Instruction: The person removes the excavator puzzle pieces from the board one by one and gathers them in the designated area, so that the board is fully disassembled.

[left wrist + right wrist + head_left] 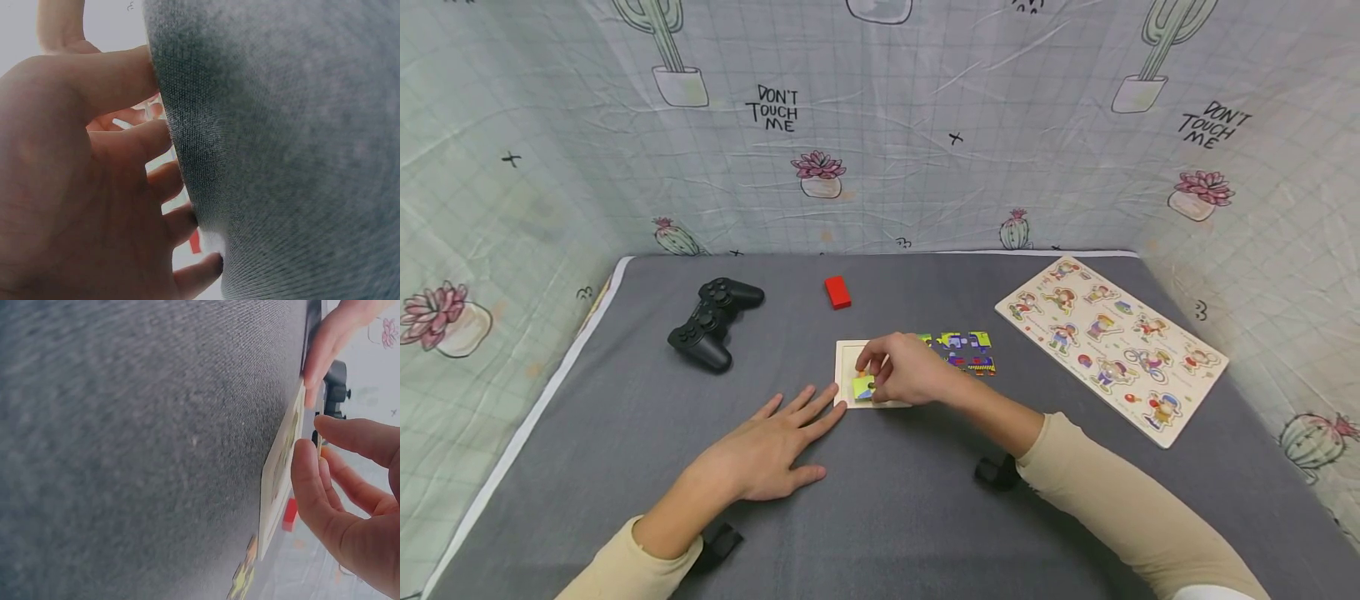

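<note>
My right hand [913,367] pinches a small yellow-green jigsaw piece [862,388] between thumb and fingers, close over a pale wooden puzzle tray [842,354]. In the right wrist view the piece shows edge-on between the fingertips, above the tray [270,503]. My left hand [778,450] lies palm down with fingers spread on the grey cloth, its fingertips at the tray's left edge. The right hand hides much of the tray's inside. Just right of the tray lie several colourful jigsaw pieces [968,341], partly behind the right hand.
A black game controller [713,323] lies at the back left. Behind the tray is a red block [838,292]. On the right lies a large wooden board [1112,350] with cartoon figures. A patterned cloth [895,108] stands up around the table.
</note>
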Demonstrator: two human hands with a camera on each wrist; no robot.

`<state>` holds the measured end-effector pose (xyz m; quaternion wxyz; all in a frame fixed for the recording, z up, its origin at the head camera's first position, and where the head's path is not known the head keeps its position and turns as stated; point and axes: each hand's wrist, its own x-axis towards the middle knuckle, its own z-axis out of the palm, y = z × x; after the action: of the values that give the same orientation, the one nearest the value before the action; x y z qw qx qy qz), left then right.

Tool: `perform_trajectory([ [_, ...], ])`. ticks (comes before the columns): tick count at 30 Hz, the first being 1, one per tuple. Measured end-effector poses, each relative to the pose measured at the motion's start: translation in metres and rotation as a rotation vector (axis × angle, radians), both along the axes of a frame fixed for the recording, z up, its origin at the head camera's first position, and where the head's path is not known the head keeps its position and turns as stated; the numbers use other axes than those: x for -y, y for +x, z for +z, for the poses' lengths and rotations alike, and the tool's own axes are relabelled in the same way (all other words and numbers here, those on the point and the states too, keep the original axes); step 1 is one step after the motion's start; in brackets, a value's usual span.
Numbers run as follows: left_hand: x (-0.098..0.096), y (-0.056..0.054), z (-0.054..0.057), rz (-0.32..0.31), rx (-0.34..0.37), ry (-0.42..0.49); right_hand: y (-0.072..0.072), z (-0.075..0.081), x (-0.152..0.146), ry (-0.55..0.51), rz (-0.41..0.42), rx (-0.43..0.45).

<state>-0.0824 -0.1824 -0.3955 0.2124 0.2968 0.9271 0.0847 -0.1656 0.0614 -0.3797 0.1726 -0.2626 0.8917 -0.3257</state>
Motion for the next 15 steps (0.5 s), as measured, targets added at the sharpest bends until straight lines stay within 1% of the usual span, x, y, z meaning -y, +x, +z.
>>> perform_trajectory([
  [6,0.000,0.000,0.000,-0.003,-0.003,0.006,0.002,0.003,-0.010,-0.028,-0.031,0.027],
  [15,0.000,0.000,0.000,-0.009,-0.001,0.019,0.004,-0.002,-0.024,-0.065,-0.052,0.028],
])
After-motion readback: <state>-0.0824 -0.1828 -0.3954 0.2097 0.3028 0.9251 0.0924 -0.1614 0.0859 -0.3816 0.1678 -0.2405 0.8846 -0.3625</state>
